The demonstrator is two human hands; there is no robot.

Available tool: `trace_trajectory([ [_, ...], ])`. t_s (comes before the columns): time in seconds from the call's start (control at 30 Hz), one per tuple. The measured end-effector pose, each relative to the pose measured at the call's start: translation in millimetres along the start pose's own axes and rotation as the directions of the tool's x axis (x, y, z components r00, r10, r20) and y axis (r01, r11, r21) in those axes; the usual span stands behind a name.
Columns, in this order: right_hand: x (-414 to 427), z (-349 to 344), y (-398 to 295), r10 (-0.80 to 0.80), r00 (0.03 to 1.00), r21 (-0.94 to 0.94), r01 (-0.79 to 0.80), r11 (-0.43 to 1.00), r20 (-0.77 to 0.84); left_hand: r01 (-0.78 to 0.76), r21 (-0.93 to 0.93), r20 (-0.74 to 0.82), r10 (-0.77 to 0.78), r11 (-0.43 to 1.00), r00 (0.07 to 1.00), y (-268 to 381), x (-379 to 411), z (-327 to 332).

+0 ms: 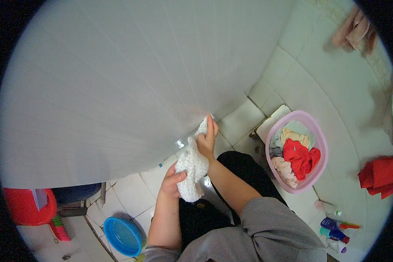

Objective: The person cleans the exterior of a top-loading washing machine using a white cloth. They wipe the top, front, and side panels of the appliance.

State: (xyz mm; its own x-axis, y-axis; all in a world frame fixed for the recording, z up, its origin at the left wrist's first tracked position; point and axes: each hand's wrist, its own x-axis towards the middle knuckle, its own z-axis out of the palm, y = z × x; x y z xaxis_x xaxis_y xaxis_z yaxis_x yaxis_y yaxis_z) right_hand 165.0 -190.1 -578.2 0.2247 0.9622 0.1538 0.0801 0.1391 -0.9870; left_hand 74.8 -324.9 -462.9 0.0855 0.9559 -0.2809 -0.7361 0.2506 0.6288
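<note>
Bunched between my hands is a white textured cloth [191, 167]. My left hand [173, 181] grips its lower left part, with the thumb lying on top. Higher up, my right hand [209, 136] holds a narrow end of the cloth against the lower part of a large pale panelled surface [170, 82]. The right fingertips are at this surface, pointing up. Folds of the cloth hide some of the left fingers.
Right of me, a pink basin [324, 147] holds red, cream and grey-green cloths. A blue basin [108, 235] stands lower left on the tiled floor [136, 193]. Farther left are a red basin [52, 203] and a brush [60, 229]. Several bottles [329, 224] are at lower right.
</note>
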Motion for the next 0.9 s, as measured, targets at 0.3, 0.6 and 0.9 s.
trace_trajectory([
  [0.3, 26, -16, -61, -0.255, 0.964, -0.069, 0.26, 0.963, 0.078, 0.047, -0.035, 0.113, -0.043, 0.998, 0.993, -1, 0, -10],
  [0.6, 81, -31, -194, -0.716, 0.696, -0.15, 0.715, 0.683, 0.055, 0.046, -0.181, 0.342, 0.019, 0.982, 0.94, 2, 0, -17],
  [0.9, 76, -40, -199, -0.694, 0.713, -0.141, 0.701, 0.699, 0.098, 0.052, -0.069, 0.294, -0.029, 0.996, 0.955, -3, 9, -14],
])
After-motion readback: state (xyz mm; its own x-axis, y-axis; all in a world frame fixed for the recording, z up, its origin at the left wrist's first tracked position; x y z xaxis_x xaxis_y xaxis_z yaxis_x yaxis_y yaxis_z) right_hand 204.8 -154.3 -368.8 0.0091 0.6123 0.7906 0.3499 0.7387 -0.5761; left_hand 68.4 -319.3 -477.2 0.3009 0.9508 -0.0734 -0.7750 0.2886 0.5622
